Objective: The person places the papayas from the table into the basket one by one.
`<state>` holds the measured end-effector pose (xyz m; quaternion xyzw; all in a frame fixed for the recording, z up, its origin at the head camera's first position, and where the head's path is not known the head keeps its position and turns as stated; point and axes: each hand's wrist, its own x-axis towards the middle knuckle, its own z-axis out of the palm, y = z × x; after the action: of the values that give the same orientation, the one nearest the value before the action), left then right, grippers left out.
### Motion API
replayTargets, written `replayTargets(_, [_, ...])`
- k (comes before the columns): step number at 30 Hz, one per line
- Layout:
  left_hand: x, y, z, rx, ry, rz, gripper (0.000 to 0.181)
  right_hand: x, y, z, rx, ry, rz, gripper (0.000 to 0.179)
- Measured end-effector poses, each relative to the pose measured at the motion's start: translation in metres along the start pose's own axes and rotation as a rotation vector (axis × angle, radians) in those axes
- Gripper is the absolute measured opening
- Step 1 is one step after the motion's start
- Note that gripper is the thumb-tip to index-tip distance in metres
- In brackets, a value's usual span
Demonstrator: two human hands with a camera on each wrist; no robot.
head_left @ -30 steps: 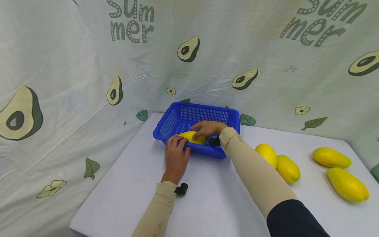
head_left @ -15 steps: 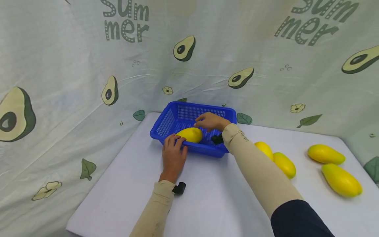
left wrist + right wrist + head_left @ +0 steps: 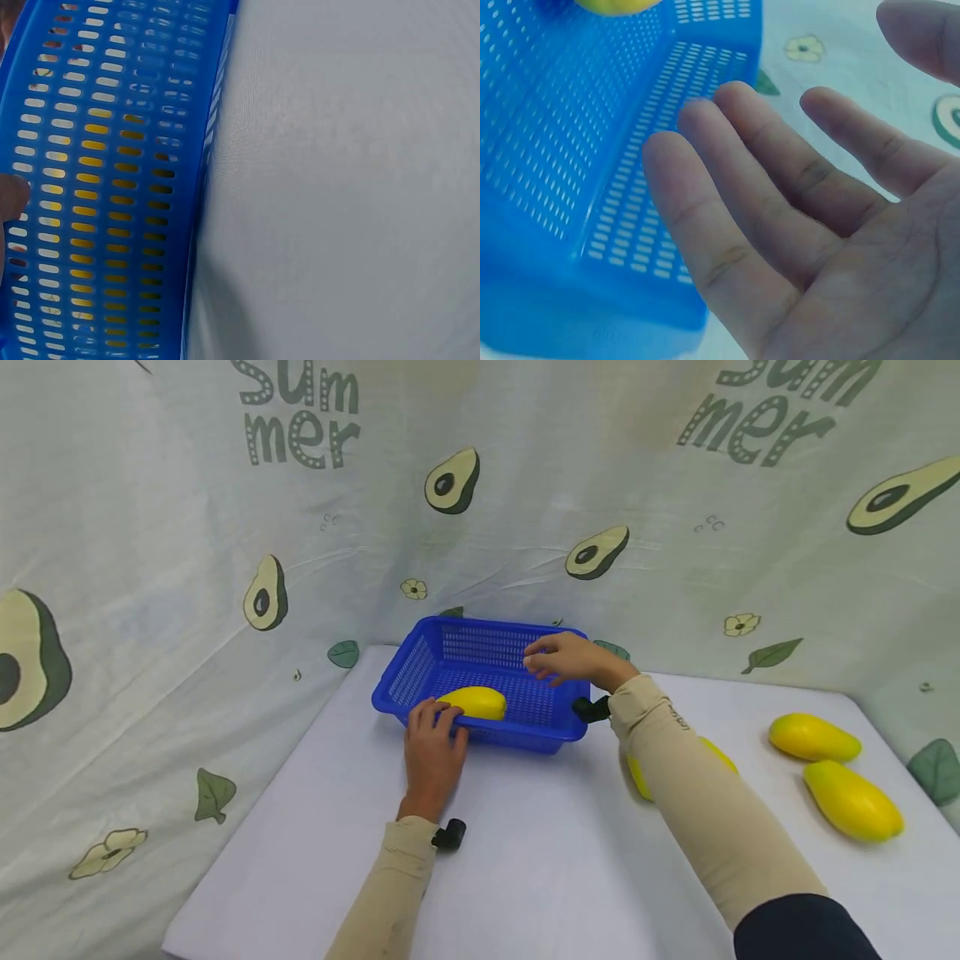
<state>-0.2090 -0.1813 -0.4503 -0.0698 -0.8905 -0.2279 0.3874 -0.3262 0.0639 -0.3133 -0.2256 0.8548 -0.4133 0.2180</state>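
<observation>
A blue plastic basket [image 3: 551, 739] sits on the white-covered table, one yellow mango [image 3: 480, 702] lying in its front left part. My left hand [image 3: 431, 764] holds the front rim, fingers over the edge by the mango and thumb against the outer wall. In the left wrist view yellow shows through the slots of the basket wall [image 3: 191, 150]. Over the basket's right side my right hand [image 3: 573, 658] hovers, fingers spread and slightly bent. Its palm [image 3: 885, 300] holds nothing in the right wrist view, where the mango [image 3: 619, 4] appears at the top edge.
Two more mangoes, one [image 3: 813, 737] behind the other [image 3: 853, 802], lie at the table's right. Further yellow fruit [image 3: 637, 777] is partly hidden under my right forearm. A printed avocado cloth [image 3: 510, 543] hangs behind the table [image 3: 525, 860].
My right hand has let go of the mango in the basket, then risen and moved right. The left hand stays at the rim. The head view has shifted slightly.
</observation>
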Motion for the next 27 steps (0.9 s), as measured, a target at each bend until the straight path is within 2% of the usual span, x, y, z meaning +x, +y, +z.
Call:
replayTargets(14, [-0.002,-0.002,-0.001,-0.007,-0.021,-0.033,0.028,-0.050,0.028,-0.014,0.077,0.091,-0.038,0.055])
replayTargets(21, [-0.001,0.001,0.003,-0.018,0.003,-0.004,0.027,-0.078,0.042,-0.021,0.142,0.141,-0.078,0.059])
replayTargets(27, [0.000,0.003,0.004,-0.018,0.013,-0.002,0.026,-0.101,0.053,-0.020,0.167,0.190,-0.106,0.061])
